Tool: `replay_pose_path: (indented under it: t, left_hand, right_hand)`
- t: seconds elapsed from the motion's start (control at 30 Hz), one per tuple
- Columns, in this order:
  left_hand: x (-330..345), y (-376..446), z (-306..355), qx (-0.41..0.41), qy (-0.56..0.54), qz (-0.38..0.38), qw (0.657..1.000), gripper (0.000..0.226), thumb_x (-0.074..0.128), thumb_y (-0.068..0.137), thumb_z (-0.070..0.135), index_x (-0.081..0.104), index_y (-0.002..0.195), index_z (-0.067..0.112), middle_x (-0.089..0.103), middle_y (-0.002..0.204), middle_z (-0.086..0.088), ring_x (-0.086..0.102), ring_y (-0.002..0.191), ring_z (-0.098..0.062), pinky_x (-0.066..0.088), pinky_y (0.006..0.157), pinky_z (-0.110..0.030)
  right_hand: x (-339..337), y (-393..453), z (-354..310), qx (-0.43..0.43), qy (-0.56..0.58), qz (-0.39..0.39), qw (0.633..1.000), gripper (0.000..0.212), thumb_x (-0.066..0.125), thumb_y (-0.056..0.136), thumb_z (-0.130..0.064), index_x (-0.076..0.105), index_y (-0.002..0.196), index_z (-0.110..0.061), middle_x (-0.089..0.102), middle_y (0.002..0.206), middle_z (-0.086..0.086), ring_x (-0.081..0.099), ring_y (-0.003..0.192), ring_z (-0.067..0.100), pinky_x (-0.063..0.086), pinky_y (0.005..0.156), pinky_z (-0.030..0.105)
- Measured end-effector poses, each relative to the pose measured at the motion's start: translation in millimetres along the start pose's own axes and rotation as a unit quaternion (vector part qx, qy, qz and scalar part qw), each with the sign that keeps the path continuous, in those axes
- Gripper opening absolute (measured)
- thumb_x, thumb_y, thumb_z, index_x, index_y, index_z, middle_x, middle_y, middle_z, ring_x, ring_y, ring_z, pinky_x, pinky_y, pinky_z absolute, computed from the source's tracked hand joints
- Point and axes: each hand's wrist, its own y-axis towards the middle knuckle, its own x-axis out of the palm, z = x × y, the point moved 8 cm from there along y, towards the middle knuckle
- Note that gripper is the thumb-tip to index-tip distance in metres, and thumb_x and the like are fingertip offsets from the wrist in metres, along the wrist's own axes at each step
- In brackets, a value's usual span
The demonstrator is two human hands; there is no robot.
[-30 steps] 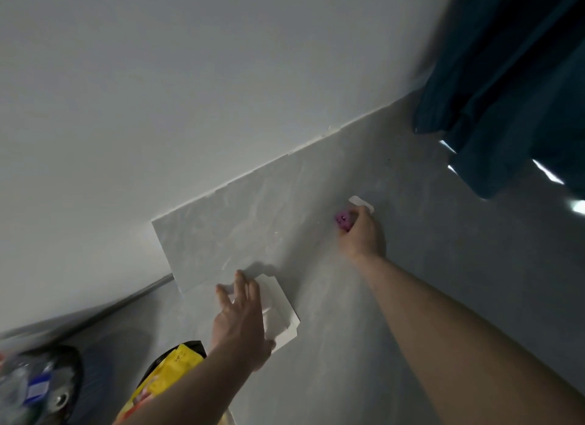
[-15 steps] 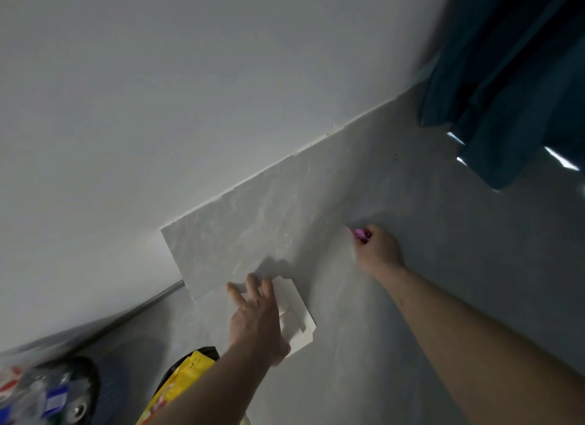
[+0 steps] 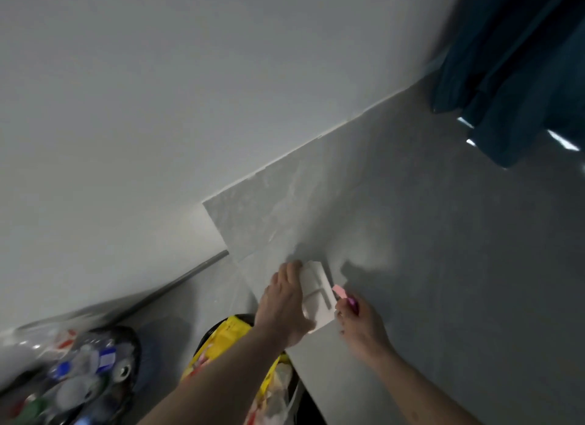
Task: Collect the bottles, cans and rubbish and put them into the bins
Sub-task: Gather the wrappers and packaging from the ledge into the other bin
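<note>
My left hand [image 3: 285, 304] grips a white flat piece of packaging [image 3: 318, 293] low on the grey surface [image 3: 411, 235]. My right hand [image 3: 361, 326] pinches a small pink and magenta wrapper [image 3: 343, 295] right beside that white piece. Below my left forearm stands a black bin [image 3: 311, 402] holding a yellow bag [image 3: 228, 333] and other rubbish. At the lower left a second black bin [image 3: 126, 345] holds several bottles [image 3: 79, 367] and caps.
A white wall [image 3: 158, 108] rises at the left and back. A dark teal curtain [image 3: 522, 60] hangs at the upper right. A grey rail [image 3: 190, 276] runs along the wall's foot toward the bins.
My right hand has picked up the pink wrapper and carried it back beside my left hand. My left hand has closed on the white packaging and drawn it nearer the bins.
</note>
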Motion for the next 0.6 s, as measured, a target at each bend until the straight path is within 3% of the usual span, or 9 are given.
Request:
replay_pose_path:
  t: [0.13, 0.27, 0.37, 0.43, 0.47, 0.53, 0.6]
  left_hand:
    - [3, -74, -28, 0.015, -0.117, -0.016, 0.993, 0.126, 0.089, 0.057, 0.048, 0.012, 0.155, 0.029, 0.031, 0.136, 0.010, 0.040, 0.129, -0.015, 0.038, 0.107, -0.024]
    - [11, -174, -87, -0.035, -0.181, -0.047, 0.982, 0.137, 0.086, 0.053, 0.061, 0.003, 0.159, 0.035, 0.026, 0.140, 0.016, 0.035, 0.133, -0.010, 0.037, 0.105, -0.025]
    - [21, -240, -133, -0.062, -0.232, -0.077, 0.968, 0.149, 0.087, 0.045, 0.064, -0.007, 0.158, 0.040, 0.015, 0.143, 0.029, 0.030, 0.134, -0.004, 0.037, 0.107, -0.023]
    - [30, -272, -161, -0.086, -0.269, -0.090, 0.955, 0.130, 0.084, 0.054, 0.060, 0.001, 0.153, 0.045, 0.012, 0.138, 0.038, 0.037, 0.129, 0.002, 0.037, 0.099, -0.008]
    - [34, -285, -175, -0.108, -0.295, -0.090, 0.945, 0.112, 0.082, 0.063, 0.056, 0.010, 0.148, 0.048, 0.019, 0.139, 0.036, 0.041, 0.127, 0.005, 0.036, 0.096, -0.004]
    - [41, -301, -200, -0.160, -0.339, -0.089, 0.923, 0.075, 0.077, 0.075, 0.050, 0.029, 0.133, 0.056, 0.041, 0.138, 0.027, 0.047, 0.128, 0.002, 0.039, 0.100, -0.009]
    - [46, -302, -220, -0.189, -0.342, -0.080, 0.917, 0.060, 0.073, 0.076, 0.048, 0.040, 0.125, 0.057, 0.056, 0.131, 0.021, 0.055, 0.123, -0.002, 0.047, 0.101, -0.023]
  right_hand:
    - [29, -61, 25, 0.049, 0.071, 0.023, 0.996, 0.025, 0.057, 0.099, -0.013, 0.066, 0.078, -0.023, 0.055, 0.061, -0.004, 0.051, 0.061, 0.016, 0.044, 0.062, 0.035]
    - [79, -135, 45, 0.086, 0.067, -0.005, 0.994, 0.018, 0.061, 0.092, -0.028, 0.065, 0.079, -0.017, 0.051, 0.055, -0.002, 0.047, 0.053, 0.016, 0.038, 0.058, 0.037]
    - [125, -188, 57, 0.112, 0.069, -0.038, 0.991, 0.017, 0.057, 0.101, -0.021, 0.068, 0.088, -0.019, 0.057, 0.061, 0.004, 0.053, 0.053, 0.016, 0.045, 0.049, 0.030]
    - [153, -212, 68, 0.146, 0.077, -0.049, 0.985, 0.018, 0.057, 0.102, -0.020, 0.066, 0.086, -0.020, 0.056, 0.068, 0.008, 0.054, 0.054, 0.019, 0.050, 0.048, 0.030]
    - [165, -221, 72, 0.161, 0.076, -0.055, 0.982, 0.020, 0.057, 0.101, -0.020, 0.065, 0.083, -0.018, 0.056, 0.069, 0.010, 0.053, 0.054, 0.020, 0.051, 0.049, 0.030]
    - [182, -233, 79, 0.178, 0.070, -0.055, 0.980, 0.023, 0.057, 0.101, -0.018, 0.064, 0.081, -0.010, 0.058, 0.069, 0.012, 0.053, 0.054, 0.021, 0.050, 0.051, 0.031]
    - [193, -235, 82, 0.180, 0.055, -0.044, 0.981, 0.023, 0.057, 0.100, -0.021, 0.067, 0.085, -0.007, 0.065, 0.070, 0.012, 0.059, 0.056, 0.022, 0.051, 0.054, 0.034]
